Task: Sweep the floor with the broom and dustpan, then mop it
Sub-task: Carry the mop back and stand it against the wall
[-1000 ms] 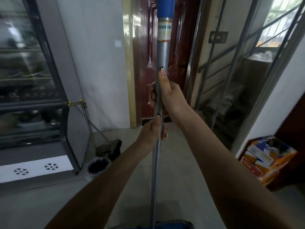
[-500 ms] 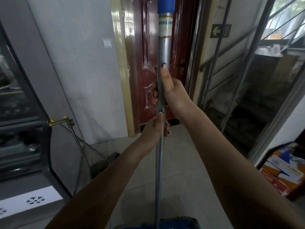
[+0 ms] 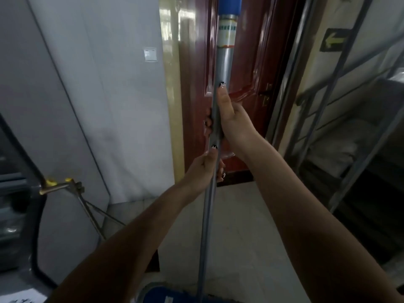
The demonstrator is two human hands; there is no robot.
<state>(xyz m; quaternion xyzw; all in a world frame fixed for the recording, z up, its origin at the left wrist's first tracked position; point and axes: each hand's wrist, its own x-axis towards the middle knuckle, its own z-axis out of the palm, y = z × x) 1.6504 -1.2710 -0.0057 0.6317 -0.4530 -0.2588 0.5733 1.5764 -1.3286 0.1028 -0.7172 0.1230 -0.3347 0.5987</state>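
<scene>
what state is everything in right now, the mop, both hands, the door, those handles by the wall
mop handle: near upright, held by both hands
mop head: low at the frame's bottom edge, partly cut off
right hand: grips the handle, thumb straight along it
left hand: grips the handle just below the right
red door: shut
yellow-tipped handles: leaning by the wall, untouched

The cabinet (image 3: 13,193) has slid almost out at the left edge, and the boxes and bin near the bottom corners have left the frame. The dustpan handle (image 3: 56,186) sits lower on the left. The door (image 3: 251,62) and arrow sign (image 3: 333,40) look larger, and more of the blue mop head (image 3: 170,295) shows at the bottom.
</scene>
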